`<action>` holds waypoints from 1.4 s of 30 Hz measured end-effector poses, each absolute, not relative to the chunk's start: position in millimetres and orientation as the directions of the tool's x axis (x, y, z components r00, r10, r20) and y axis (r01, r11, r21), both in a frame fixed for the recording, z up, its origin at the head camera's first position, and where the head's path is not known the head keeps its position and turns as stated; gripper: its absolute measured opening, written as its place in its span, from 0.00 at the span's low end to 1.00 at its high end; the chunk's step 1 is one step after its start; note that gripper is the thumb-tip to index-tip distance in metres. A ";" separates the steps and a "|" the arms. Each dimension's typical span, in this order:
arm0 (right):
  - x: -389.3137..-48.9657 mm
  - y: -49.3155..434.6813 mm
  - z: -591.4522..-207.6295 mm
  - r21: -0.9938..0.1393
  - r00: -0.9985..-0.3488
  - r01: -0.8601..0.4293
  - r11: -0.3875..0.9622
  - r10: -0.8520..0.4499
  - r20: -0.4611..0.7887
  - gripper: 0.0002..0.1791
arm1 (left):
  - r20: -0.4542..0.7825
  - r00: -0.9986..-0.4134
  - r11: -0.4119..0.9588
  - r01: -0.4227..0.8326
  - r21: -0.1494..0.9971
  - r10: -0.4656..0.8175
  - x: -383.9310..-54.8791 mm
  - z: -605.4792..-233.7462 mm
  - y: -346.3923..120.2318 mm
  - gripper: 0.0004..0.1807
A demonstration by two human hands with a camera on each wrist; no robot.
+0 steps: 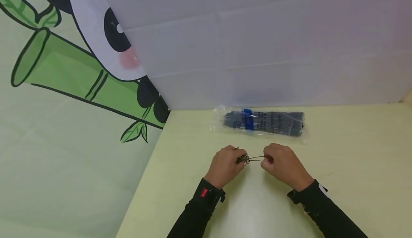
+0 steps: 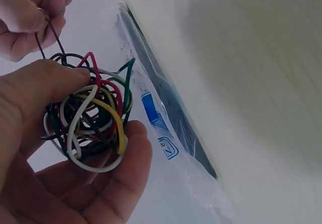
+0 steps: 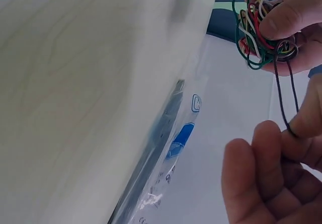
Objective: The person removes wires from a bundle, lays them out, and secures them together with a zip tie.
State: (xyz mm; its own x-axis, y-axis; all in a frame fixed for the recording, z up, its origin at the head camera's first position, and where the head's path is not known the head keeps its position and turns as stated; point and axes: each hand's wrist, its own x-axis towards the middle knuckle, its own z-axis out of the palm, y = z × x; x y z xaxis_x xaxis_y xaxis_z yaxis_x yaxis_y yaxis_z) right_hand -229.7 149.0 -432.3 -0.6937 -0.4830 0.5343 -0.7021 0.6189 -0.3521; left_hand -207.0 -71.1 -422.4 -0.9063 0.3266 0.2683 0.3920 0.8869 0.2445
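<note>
My left hand (image 1: 225,164) holds a tangled bundle of thin wires (image 2: 95,113), with the thumb pressed on top and the fingers curled beneath it. White, yellow, red, green and black strands show in the left wrist view. From the bundle, a loop of black wire (image 3: 280,90) runs across to my right hand (image 1: 283,164), which pinches its far end between thumb and forefinger. Both strands of the loop look straight between the hands. In the head view the hands face each other above the table, a short gap apart.
A clear plastic bag (image 1: 264,121) with a dark, flat bundle inside and a blue printed band lies beyond the hands on the pale table (image 1: 354,159). A white wall panel (image 1: 273,52) rises behind the table. A panda-and-bamboo printed sheet (image 1: 74,73) hangs at the left.
</note>
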 end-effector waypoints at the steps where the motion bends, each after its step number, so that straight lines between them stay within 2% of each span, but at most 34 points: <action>1: -229.2 150.9 -432.0 -0.350 -0.698 -0.697 0.625 -0.482 0.530 0.19 | 0.273 -0.909 0.897 0.380 0.228 0.315 -208.0 -422.7 -73.7 0.08; 6: -225.8 161.8 -430.6 -0.367 -0.718 -0.670 0.645 -0.437 0.542 0.22 | 0.284 -0.938 0.939 0.265 0.217 0.199 -211.0 -426.4 -96.7 0.09; 12: -224.4 168.6 -431.6 -0.427 -0.713 -0.672 0.605 -0.373 0.594 0.16 | 0.307 -0.923 0.932 0.300 0.205 0.230 -211.8 -432.4 -100.2 0.09; 15: -224.1 170.8 -426.6 -0.496 -0.756 -0.644 0.583 -0.387 0.528 0.10 | 0.325 -0.920 0.933 0.293 0.208 0.217 -213.3 -434.9 -97.6 0.10; 18: -224.9 172.2 -421.8 -0.517 -0.780 -0.625 0.584 -0.453 0.431 0.15 | 0.336 -0.920 0.934 0.285 0.216 0.203 -214.0 -435.4 -96.6 0.11; 20: -225.5 173.5 -420.7 -0.511 -0.762 -0.646 0.566 -0.512 0.396 0.18 | 0.342 -0.920 0.936 0.277 0.217 0.193 -215.2 -435.3 -97.1 0.12; 24: -226.7 178.1 -426.4 -0.494 -0.671 -0.733 0.468 -0.617 0.411 0.19 | 0.328 -0.930 0.943 0.247 0.224 0.166 -218.3 -435.0 -100.3 0.13; 28: -228.6 184.5 -431.3 -0.462 -0.619 -0.777 0.428 -0.651 0.439 0.22 | 0.309 -0.942 0.950 0.211 0.232 0.133 -221.1 -436.8 -104.0 0.13; 30: -229.9 188.5 -433.0 -0.435 -0.632 -0.771 0.465 -0.645 0.430 0.20 | 0.311 -0.943 0.953 0.200 0.229 0.123 -221.5 -438.7 -105.6 0.13; 35: -232.8 197.2 -437.9 -0.414 -0.709 -0.704 0.577 -0.610 0.354 0.16 | 0.323 -0.941 0.962 0.176 0.208 0.102 -221.0 -443.5 -109.7 0.11; 42: -236.0 204.9 -438.0 -0.459 -0.753 -0.653 0.603 -0.582 0.308 0.13 | 0.342 -0.935 0.970 0.161 0.182 0.091 -223.0 -446.8 -116.5 0.10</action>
